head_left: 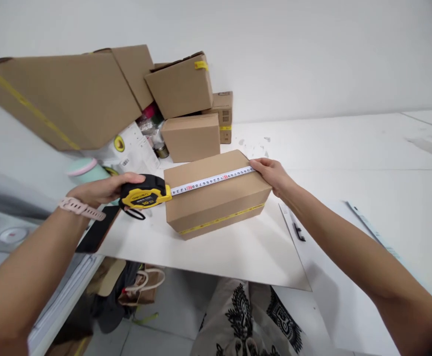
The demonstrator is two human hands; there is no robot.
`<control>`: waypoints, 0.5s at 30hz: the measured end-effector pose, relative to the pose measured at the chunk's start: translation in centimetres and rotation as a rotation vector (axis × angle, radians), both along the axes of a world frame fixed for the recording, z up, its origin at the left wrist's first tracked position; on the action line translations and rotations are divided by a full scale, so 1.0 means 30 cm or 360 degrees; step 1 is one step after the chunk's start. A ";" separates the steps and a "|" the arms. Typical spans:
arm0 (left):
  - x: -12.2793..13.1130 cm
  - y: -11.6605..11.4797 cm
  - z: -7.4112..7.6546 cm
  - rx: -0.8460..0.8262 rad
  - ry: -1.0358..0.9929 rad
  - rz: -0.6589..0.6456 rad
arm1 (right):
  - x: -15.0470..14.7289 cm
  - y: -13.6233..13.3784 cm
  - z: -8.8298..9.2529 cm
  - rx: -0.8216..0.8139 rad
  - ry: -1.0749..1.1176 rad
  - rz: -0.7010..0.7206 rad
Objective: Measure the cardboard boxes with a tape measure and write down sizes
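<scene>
A brown cardboard box (216,207) with yellow tape along its front side rests on the white table in front of me. My left hand (107,190) grips a yellow and black tape measure (145,192) by the box's left end. From its mouth the white blade (212,180) runs out across the top of the box, numbers facing up. At the right end, my right hand (270,173) pinches the blade's far end against the box's edge. The tip of the blade is hidden under those fingers.
Cardboard boxes (191,138) are stacked at the back left, with a large carton (67,99) leaning there. A mint cup (84,170) stands behind my left wrist. A black pen (299,232) lies right of the box. The table's front edge (208,274) is near my lap.
</scene>
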State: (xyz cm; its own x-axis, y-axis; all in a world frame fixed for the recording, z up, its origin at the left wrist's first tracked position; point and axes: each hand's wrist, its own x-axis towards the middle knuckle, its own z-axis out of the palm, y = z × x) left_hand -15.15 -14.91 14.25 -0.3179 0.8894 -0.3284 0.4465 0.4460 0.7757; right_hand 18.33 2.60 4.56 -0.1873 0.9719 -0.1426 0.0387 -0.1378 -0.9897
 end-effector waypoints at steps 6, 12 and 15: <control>-0.093 -0.031 -0.012 -0.0287 -0.0422 0.0093 | -0.001 -0.019 0.014 0.0012 -0.0102 0.0039; -0.101 -0.086 -0.019 -0.0290 -0.0408 0.0264 | -0.009 -0.020 0.011 0.0024 -0.0096 -0.0017; -0.123 -0.084 -0.045 -0.0221 -0.0488 0.0340 | -0.013 -0.027 0.012 0.0038 -0.0142 -0.0037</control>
